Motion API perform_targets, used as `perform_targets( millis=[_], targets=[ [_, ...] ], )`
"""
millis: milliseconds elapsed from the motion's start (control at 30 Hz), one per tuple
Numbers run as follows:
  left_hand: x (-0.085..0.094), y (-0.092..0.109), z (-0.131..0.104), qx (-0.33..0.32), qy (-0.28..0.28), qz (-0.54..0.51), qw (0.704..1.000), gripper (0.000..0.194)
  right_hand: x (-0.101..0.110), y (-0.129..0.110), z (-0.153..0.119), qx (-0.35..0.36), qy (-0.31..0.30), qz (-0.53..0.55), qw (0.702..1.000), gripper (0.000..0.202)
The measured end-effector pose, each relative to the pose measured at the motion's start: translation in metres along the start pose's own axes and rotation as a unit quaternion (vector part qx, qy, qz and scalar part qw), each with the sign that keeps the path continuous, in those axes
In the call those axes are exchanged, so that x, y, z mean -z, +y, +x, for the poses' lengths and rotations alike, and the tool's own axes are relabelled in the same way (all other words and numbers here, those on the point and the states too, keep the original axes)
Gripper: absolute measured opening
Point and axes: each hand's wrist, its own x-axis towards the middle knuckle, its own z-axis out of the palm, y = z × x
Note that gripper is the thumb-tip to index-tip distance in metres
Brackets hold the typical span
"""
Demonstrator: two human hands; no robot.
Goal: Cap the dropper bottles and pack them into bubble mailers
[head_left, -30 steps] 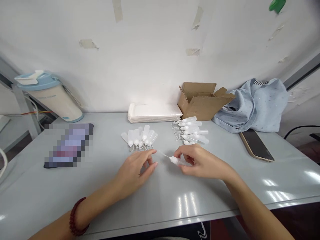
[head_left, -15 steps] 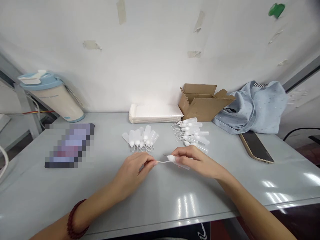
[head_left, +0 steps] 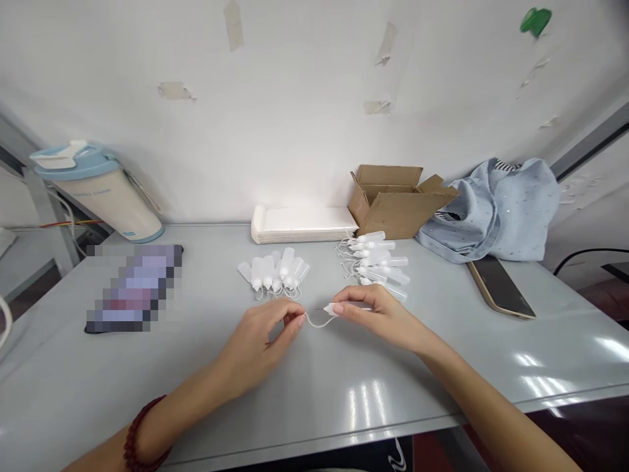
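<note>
Between thumb and forefinger, my left hand (head_left: 270, 337) pinches the end of a thin white cord (head_left: 319, 325). The cord sags in a curve toward a small white bottle (head_left: 330, 309), which my right hand (head_left: 381, 316) grips with its needle-like tip pointing left. Fingers cover most of that bottle. Beyond my left hand lies a cluster of small translucent bottles (head_left: 276, 269) with looped cords. Another group of bottles (head_left: 381, 259) lies on their sides just past my right hand, cords toward the left.
At the wall are a stack of white flat packets (head_left: 302, 224), an open cardboard box (head_left: 398, 213) and a light blue bag (head_left: 521, 210). A phone (head_left: 501, 288) lies at right. On the left stand a tumbler (head_left: 115, 200) and a pixelated phone-like object (head_left: 135, 288) lies on the grey table (head_left: 275, 419).
The cord has gone from nearly straight to sagging. The bottle in my right hand has turned slightly, with the thumb now nearer its tip. The whole view has shifted a little.
</note>
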Motion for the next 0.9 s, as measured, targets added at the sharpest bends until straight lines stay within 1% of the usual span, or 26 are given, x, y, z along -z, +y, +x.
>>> perform_targets(
  millis=[67,133,367,700,900],
  targets=[
    [-0.0012,-0.0003,-0.0007,-0.01,-0.021,-0.002,1.0,0.02,-0.0016,-0.0004,0.0,-0.001,-0.012,0.004,1.0,0.026],
    [-0.0025,-0.0009,-0.0013,-0.021,-0.026,0.0,0.999,0.02,-0.0028,-0.0001,-0.0001,0.002,-0.021,0.006,1.0,0.025],
    [-0.0033,-0.0029,-0.0013,-0.054,-0.009,0.009,0.998,0.02,-0.0061,0.0032,-0.0003,0.006,-0.04,-0.009,0.999,0.028],
    [-0.0033,-0.0017,-0.0019,-0.077,0.003,0.025,0.997,0.02,-0.0068,0.0028,0.0002,0.004,-0.042,-0.019,0.999,0.031],
    [-0.005,-0.0019,-0.002,-0.104,0.021,0.035,0.994,0.02,-0.0086,0.0056,0.001,0.002,-0.053,-0.004,0.999,0.031]
  ],
)
